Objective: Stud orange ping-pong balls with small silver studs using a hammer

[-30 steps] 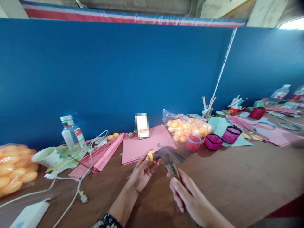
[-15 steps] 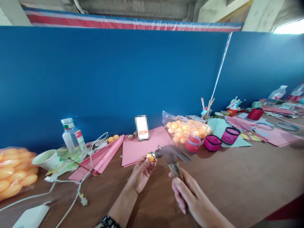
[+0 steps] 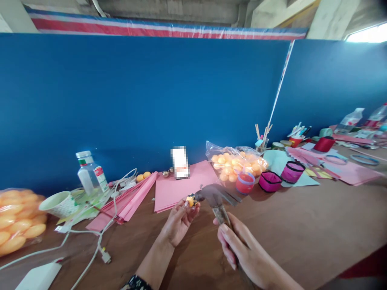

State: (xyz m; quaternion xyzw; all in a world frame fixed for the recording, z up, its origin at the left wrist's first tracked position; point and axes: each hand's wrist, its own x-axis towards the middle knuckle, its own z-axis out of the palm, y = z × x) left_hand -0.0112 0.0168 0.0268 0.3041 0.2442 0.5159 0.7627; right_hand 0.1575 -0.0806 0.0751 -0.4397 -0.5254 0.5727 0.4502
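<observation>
Between the fingers of my left hand is a small orange ball with a dark and gold patterned part on its upper right. My right hand is wrapped round the wooden handle of a claw hammer. The hammer's round striking face meets the right side of the ball, or lies just beside it; I cannot tell which. Its claw points right and is slightly blurred. Pink paper sheets lie on the table just behind the ball.
A clear bag of orange balls stands behind the hammer, another bag at far left. Pink pouches and a red cup sit to the right. White cables, a paper cup and a bottle crowd the left.
The hammer head has shifted slightly left, closer against the ball. My left hand keeps its hold and has barely moved.
</observation>
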